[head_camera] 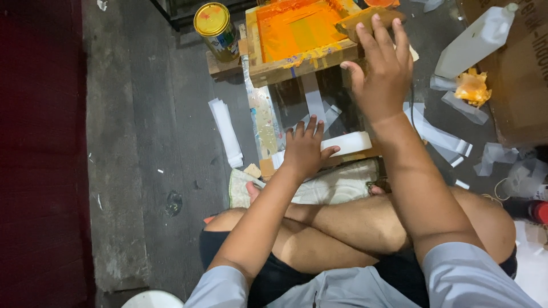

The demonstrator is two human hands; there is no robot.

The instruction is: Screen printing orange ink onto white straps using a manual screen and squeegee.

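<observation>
Head view: a person is seated cross-legged on the floor.
Right hand (pixel 381 74): laid on the wooden squeegee (pixel 365 20), fingers curled over it, at the near right corner of the orange-inked screen frame (pixel 297 63).
Squeegee axis: seen running left to right, directly under the fingertips.
Left hand (pixel 303 149): fingers spread flat, pressed on a white strip (pixel 351 142) nearer the body.
Nearby: yellow-lidded can (pixel 216 24), white bottle (pixel 476 40).

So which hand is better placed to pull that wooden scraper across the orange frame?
Probably the right hand: it already rests on the wooden scraper at the orange frame. The left hand is lower, on the white strip.
</observation>
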